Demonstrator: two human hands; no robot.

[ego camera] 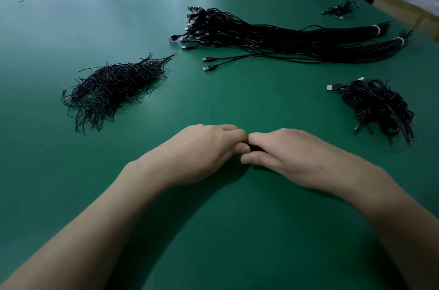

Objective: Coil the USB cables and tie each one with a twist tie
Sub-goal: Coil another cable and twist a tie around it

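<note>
Green table. Near-edge centre: left hand and right hand, fingers curled, jointly pinching a mostly hidden black item. Left side: twist ties. Far side: loose USB cables. Right edge: coiled cables.

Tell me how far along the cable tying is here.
Done: a small pile of coiled cables at right. In hand: the left hand and right hand pinch a black item between them, mostly hidden. Left: the big bundle of straight cables, with twist ties heaped nearby.
</note>
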